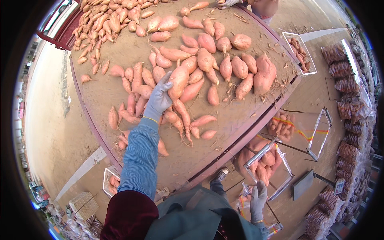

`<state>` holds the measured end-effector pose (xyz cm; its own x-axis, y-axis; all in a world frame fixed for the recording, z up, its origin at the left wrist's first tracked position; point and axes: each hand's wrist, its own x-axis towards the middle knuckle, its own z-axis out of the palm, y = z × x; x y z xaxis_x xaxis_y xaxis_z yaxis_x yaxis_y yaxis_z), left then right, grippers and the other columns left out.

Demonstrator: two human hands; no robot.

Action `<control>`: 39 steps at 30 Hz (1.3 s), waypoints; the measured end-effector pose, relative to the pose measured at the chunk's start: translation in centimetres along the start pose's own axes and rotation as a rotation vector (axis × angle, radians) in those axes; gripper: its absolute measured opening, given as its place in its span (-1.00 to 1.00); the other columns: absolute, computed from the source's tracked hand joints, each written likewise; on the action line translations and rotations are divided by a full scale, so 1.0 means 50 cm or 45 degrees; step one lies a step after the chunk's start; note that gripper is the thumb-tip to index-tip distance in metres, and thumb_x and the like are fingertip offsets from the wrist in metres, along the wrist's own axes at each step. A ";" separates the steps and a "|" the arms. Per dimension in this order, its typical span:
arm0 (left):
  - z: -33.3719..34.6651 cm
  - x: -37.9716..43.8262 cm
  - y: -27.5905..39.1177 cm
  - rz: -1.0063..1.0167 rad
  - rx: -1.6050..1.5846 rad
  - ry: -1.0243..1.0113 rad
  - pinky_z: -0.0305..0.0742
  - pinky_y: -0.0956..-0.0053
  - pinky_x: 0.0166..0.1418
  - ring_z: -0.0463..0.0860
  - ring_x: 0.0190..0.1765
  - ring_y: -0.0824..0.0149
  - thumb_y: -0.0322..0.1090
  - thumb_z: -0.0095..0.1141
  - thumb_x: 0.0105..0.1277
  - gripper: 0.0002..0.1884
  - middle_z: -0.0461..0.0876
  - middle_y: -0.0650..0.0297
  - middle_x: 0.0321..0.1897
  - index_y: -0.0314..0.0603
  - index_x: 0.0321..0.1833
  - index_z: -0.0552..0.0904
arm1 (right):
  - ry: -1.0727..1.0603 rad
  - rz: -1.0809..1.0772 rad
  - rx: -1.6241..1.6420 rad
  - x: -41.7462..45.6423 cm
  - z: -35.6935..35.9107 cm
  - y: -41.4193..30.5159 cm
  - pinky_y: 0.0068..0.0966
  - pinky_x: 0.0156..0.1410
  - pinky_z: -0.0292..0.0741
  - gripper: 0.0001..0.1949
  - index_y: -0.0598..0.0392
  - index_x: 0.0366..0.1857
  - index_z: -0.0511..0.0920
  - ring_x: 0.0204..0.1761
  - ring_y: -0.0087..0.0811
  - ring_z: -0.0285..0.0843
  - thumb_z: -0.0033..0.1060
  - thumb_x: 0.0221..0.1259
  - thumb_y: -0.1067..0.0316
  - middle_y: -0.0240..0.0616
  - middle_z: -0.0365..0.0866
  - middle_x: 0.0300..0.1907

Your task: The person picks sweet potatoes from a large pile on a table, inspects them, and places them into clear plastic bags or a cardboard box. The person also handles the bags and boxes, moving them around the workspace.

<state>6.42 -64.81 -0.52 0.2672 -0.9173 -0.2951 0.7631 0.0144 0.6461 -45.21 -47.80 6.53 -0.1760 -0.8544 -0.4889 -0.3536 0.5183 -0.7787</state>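
Observation:
My left hand (159, 99), in a grey glove, reaches over the flat bed and grips a large sweet potato (179, 81) by its left side. A long, forked sweet potato (182, 114) lies just below it. Many loose sweet potatoes (207, 60) are spread around that hand. Off the bed's edge, my gloved right hand (258, 199) is at the mouth of a clear plastic bag (247, 156) held on a metal frame. A sweet potato (262, 177) sits right at its fingertips; whether the fingers hold it is unclear. More sweet potatoes fill the bag.
A heap of smaller sweet potatoes (111, 21) covers the bed's far left. Another bag frame (319, 135), a platform scale (303, 184) and stacked filled bags (348, 81) stand at right. White crates (300, 54) flank the bed. Another person's gloved hand (228, 3) is at the far edge.

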 end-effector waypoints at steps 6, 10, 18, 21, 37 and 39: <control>0.190 -0.259 -0.112 -0.349 -0.450 -0.344 0.49 0.07 0.31 0.56 0.19 0.01 -0.15 0.19 0.31 -0.30 0.49 -0.02 0.22 -0.30 0.44 0.25 | -0.499 -0.231 0.428 0.078 0.147 -0.127 -0.46 0.36 0.37 -0.51 0.26 0.34 0.29 0.22 -0.43 0.45 0.13 0.36 0.46 -0.20 0.49 0.19; 0.299 -0.349 -0.217 -0.546 -0.320 -0.234 0.67 0.28 0.00 0.68 -0.04 0.12 0.17 0.10 0.35 -0.27 0.60 -0.03 0.03 -0.36 0.32 0.37 | -0.697 -0.425 0.404 0.073 0.175 -0.192 -0.33 0.50 0.19 -0.22 0.26 0.43 0.15 0.39 -0.34 0.28 0.39 0.18 0.29 -0.12 0.30 0.34; 0.446 -0.446 -0.414 -0.726 0.183 -0.210 0.63 0.38 0.08 0.63 0.05 0.28 0.17 -0.19 0.50 -0.39 0.55 0.08 0.09 -0.25 0.31 0.37 | -0.672 -0.366 0.711 0.032 0.020 -0.131 -0.40 0.39 0.34 -0.11 0.25 0.47 0.01 0.33 -0.33 0.33 0.40 0.20 0.12 -0.08 0.29 0.33; 0.483 -0.485 -0.464 -0.612 0.612 -0.309 0.57 0.36 0.22 0.55 0.19 0.25 -0.06 0.05 0.45 -0.43 0.46 0.07 0.21 -0.23 0.37 0.27 | -0.599 -0.294 0.641 0.025 -0.028 -0.031 -0.43 0.32 0.40 -0.21 0.23 0.42 0.13 0.25 -0.35 0.41 0.32 0.26 0.02 -0.11 0.41 0.22; 0.551 -0.452 -0.948 -0.504 1.552 -0.956 0.47 0.32 0.20 0.56 0.10 0.15 -0.18 0.22 0.27 -0.48 0.58 0.16 0.03 -0.16 0.26 0.45 | 0.126 0.260 0.902 -0.113 -0.303 0.281 -0.62 0.27 0.41 -0.51 0.27 0.38 0.27 0.17 -0.53 0.45 0.07 0.44 0.38 -0.24 0.51 0.16; 0.539 -0.452 -0.953 0.073 2.229 -1.285 0.40 0.29 0.26 0.54 0.14 0.05 -0.18 0.21 0.23 -0.51 0.58 0.11 0.05 -0.17 0.21 0.50 | 0.171 0.340 0.984 -0.132 -0.310 0.289 -0.54 0.29 0.42 -0.53 0.27 0.37 0.28 0.15 -0.49 0.48 0.05 0.44 0.41 -0.19 0.52 0.14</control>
<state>-51.84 -55.50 -5.67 -0.5680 -0.7895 -0.2326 -0.6788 0.2895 0.6749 -63.39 -35.25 4.61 -0.2903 -0.6709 -0.6824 0.4381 0.5408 -0.7180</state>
